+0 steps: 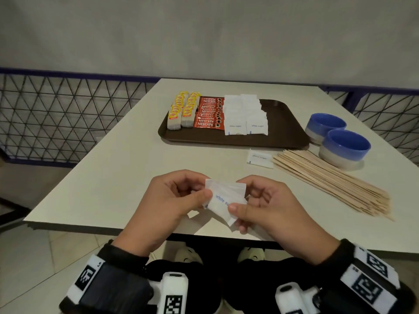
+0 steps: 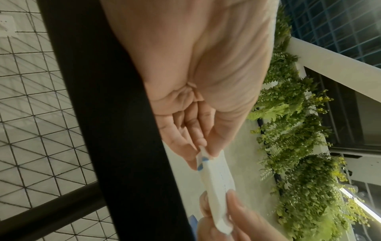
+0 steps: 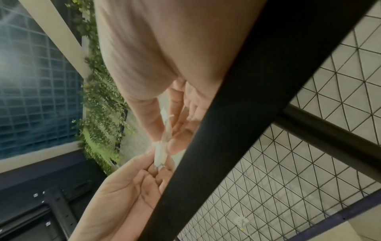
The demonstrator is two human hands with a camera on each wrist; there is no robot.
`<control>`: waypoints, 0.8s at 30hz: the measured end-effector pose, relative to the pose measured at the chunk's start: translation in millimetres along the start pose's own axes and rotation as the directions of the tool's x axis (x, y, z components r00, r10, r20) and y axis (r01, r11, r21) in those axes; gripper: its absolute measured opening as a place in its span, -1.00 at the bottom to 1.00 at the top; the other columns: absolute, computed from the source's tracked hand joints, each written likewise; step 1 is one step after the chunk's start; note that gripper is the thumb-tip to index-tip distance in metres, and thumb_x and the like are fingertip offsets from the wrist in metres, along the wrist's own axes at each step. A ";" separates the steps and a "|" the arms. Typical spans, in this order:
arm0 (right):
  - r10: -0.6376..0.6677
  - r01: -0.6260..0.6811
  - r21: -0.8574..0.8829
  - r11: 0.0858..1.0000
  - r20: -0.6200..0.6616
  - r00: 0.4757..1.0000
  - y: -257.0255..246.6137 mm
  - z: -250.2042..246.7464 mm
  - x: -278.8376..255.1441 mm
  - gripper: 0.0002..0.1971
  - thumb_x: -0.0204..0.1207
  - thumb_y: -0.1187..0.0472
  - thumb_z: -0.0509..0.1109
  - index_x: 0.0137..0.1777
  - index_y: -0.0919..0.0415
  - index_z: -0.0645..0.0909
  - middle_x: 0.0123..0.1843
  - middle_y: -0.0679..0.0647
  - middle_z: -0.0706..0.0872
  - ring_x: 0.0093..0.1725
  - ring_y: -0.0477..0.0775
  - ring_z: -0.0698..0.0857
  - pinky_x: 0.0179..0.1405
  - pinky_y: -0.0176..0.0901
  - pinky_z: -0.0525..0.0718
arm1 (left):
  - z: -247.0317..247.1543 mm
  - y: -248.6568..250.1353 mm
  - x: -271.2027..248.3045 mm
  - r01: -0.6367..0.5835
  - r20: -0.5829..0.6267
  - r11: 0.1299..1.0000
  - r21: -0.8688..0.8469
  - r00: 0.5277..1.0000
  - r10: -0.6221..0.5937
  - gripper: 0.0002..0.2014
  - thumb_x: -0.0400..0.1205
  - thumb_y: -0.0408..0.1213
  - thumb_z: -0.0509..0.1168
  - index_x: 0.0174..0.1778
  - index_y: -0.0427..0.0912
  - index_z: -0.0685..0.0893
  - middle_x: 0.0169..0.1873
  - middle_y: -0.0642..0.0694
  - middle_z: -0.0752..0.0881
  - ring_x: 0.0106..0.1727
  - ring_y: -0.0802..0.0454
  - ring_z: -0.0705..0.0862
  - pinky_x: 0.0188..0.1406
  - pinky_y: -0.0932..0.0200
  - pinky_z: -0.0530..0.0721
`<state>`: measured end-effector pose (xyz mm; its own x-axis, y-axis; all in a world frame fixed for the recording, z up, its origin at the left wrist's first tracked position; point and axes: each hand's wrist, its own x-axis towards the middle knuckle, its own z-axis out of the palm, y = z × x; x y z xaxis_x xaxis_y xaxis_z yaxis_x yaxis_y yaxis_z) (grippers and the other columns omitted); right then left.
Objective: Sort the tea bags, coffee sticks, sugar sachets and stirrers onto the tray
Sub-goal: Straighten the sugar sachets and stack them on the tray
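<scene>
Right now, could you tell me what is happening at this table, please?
A person holds white sugar sachets between the left hand and right hand, above the table's near edge. The brown tray already carries tea bags, coffee sticks and sugar rows. One loose sachet and the stirrers still lie on the table.

The person is wearing black sleeves (image 1: 127,252) reaching down to both wrists. Each wrist is carrying a black-and-white band printed with square coded markers (image 1: 371,277), and a white camera housing (image 1: 174,288) is sitting on the inner side of each band. A black strap (image 2: 115,130) is running across each wrist view. Both hands (image 1: 167,200) are bare.
</scene>
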<state>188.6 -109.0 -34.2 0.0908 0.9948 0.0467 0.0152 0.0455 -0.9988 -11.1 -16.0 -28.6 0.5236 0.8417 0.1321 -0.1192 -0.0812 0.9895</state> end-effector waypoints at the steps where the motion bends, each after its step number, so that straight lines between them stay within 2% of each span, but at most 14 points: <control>1: 0.006 -0.006 0.018 1.000 -0.019 1.000 1.8 0.5 0.8 -0.86 0.51 0.37 0.61 -0.01 0.15 0.80 -0.13 0.18 0.84 -0.37 0.27 0.74 -0.21 0.12 0.70 | 0.8 0.4 -0.2 0.003 0.013 1.000 0.010 1.000 -0.003 -0.87 0.53 -0.54 0.48 -0.05 -0.30 0.84 -0.14 -0.33 0.84 -0.19 -0.11 0.76 -0.20 0.19 0.75; 3: 0.020 -0.017 0.064 0.998 -0.050 0.999 4.4 0.7 2.0 -0.91 0.50 0.28 0.60 -0.03 0.19 0.81 -0.17 0.21 0.83 -0.40 0.23 0.71 -0.24 0.09 0.65 | 2.9 1.4 -0.6 0.015 0.055 0.999 0.031 0.998 -0.017 -0.85 0.54 -0.54 0.47 0.01 -0.32 0.83 -0.07 -0.36 0.84 -0.11 -0.26 0.77 -0.10 0.09 0.80; 5: 0.017 -0.011 0.074 0.997 -0.075 0.997 5.8 1.0 2.6 -0.88 0.47 0.19 0.60 -0.05 0.20 0.82 -0.19 0.22 0.83 -0.42 0.21 0.67 -0.24 0.08 0.63 | 3.9 3.0 -0.7 0.037 0.107 0.997 0.067 0.993 -0.044 -0.82 0.55 -0.52 0.48 0.06 -0.30 0.83 -0.04 -0.30 0.86 0.00 -0.41 0.78 0.05 -0.10 0.78; 7: 0.007 -0.002 0.056 0.998 -0.086 0.996 5.4 1.1 2.8 -0.87 0.50 0.15 0.64 -0.07 0.19 0.83 -0.24 0.23 0.81 -0.46 0.19 0.66 -0.27 0.07 0.65 | 4.1 5.3 -1.3 0.060 0.142 0.992 0.107 0.987 -0.075 -0.81 0.58 -0.48 0.50 0.09 -0.24 0.84 -0.04 -0.25 0.87 0.05 -0.39 0.79 0.10 -0.18 0.77; 8: 0.002 0.003 0.051 0.999 -0.087 0.996 5.0 1.0 2.5 -0.87 0.51 0.13 0.63 -0.08 0.19 0.83 -0.27 0.25 0.80 -0.48 0.19 0.66 -0.28 0.06 0.67 | 3.8 6.3 -1.5 0.068 0.146 0.991 0.117 0.986 -0.085 -0.81 0.58 -0.47 0.50 0.10 -0.23 0.85 -0.05 -0.24 0.88 0.01 -0.35 0.81 0.03 -0.14 0.78; 10: -0.003 0.007 0.055 0.998 -0.076 0.997 3.2 0.2 1.6 -0.83 0.52 0.10 0.58 -0.09 0.22 0.83 -0.30 0.27 0.77 -0.47 0.24 0.67 -0.29 0.07 0.69 | 3.6 6.9 -1.9 0.081 0.119 0.992 0.101 0.989 -0.093 -0.81 0.59 -0.50 0.46 0.08 -0.24 0.85 -0.10 -0.25 0.88 -0.13 -0.20 0.84 -0.17 0.08 0.80; 13: 0.002 0.000 0.062 0.998 -0.027 1.000 0.5 -2.3 -0.2 -0.78 0.46 0.12 0.63 0.02 0.22 0.82 -0.28 0.28 0.79 -0.40 0.23 0.71 -0.27 0.08 0.74 | 4.2 4.2 -0.9 0.068 0.039 0.997 0.045 0.997 -0.069 -0.80 0.58 -0.55 0.43 0.06 -0.30 0.84 -0.14 -0.25 0.88 -0.25 -0.02 0.81 -0.31 0.26 0.73; 15: 0.007 -0.007 0.056 0.998 0.004 1.000 0.2 -2.6 -1.1 -0.73 0.42 0.22 0.64 0.12 0.20 0.81 -0.20 0.20 0.84 -0.37 0.14 0.76 -0.24 0.03 0.77 | 4.3 2.2 -0.3 0.051 0.003 0.999 0.006 0.999 -0.051 -0.80 0.56 -0.54 0.44 0.06 -0.30 0.84 -0.13 -0.30 0.87 -0.24 -0.06 0.80 -0.29 0.23 0.74; 18: 0.016 -0.014 0.077 0.997 -0.026 1.000 4.4 -3.2 1.4 -0.82 0.51 0.35 0.58 0.10 0.26 0.81 -0.27 0.24 0.80 -0.39 0.13 0.75 -0.26 0.04 0.73 | 4.4 2.5 0.3 0.050 -0.006 0.999 0.008 0.999 -0.050 -0.76 0.53 -0.50 0.47 0.10 -0.26 0.85 -0.10 -0.32 0.87 -0.15 -0.17 0.82 -0.20 0.15 0.79; 21: 0.009 -0.005 0.089 0.996 -0.044 0.999 7.9 -4.2 2.6 -0.91 0.58 0.30 0.56 0.04 0.27 0.82 -0.32 0.32 0.76 -0.40 0.20 0.71 -0.22 0.10 0.69 | 4.4 2.4 -0.5 0.075 0.062 0.996 0.049 0.995 -0.078 -0.72 0.54 -0.45 0.47 0.16 -0.21 0.85 -0.02 -0.21 0.89 -0.02 -0.13 0.85 -0.12 0.16 0.78; 24: 0.009 -0.004 0.104 0.995 -0.051 0.999 8.7 -2.5 3.6 -0.94 0.60 0.24 0.54 -0.04 0.21 0.83 -0.31 0.30 0.76 -0.36 0.28 0.70 -0.21 0.10 0.67 | 4.7 3.0 -1.2 0.076 0.094 0.994 0.082 0.992 -0.083 -0.74 0.56 -0.44 0.47 0.16 -0.17 0.86 -0.02 -0.20 0.89 -0.08 -0.05 0.83 -0.13 0.18 0.74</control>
<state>191.6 -105.3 -42.7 0.1418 0.9892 0.0383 -0.0886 0.0512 -0.9948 -8.2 -19.8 -25.6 0.6083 0.7919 0.0541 -0.0099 -0.0605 0.9981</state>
